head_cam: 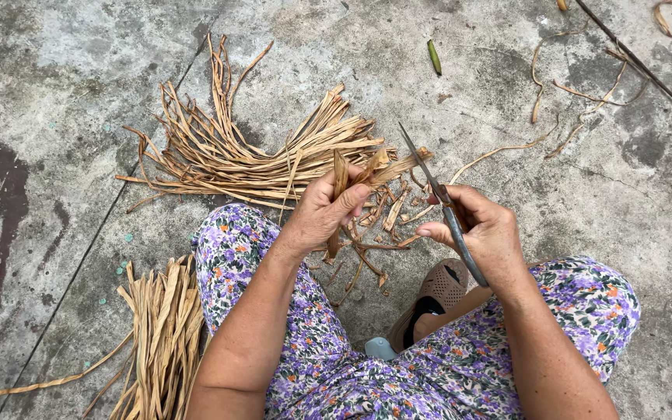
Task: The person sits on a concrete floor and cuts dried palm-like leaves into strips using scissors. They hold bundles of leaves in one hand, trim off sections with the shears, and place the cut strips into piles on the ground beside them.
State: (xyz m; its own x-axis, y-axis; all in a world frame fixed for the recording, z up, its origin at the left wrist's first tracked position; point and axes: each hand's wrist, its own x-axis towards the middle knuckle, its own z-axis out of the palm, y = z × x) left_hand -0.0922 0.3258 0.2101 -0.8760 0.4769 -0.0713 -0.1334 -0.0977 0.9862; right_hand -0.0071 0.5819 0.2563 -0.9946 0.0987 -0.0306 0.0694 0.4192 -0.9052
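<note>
My left hand [322, 210] grips a few dried tan leaf strips [367, 173], their ends sticking up and to the right above my thumb. My right hand [482, 232] holds grey metal scissors [439, 198] by the handles. The blades point up and left and meet the tip of the held strips. Small cut-off pieces [386, 218] lie on the concrete between my hands. Both forearms reach out over my knees, which are covered in purple flowered cloth [231, 249].
A spread bundle of long dried strips [235, 152] lies on the concrete beyond my left hand. Another stack of strips [161, 334] rests by my left knee. Loose curled strips and a dark twig [585, 93] lie at the upper right. A tan slipper [437, 295] shows between my knees.
</note>
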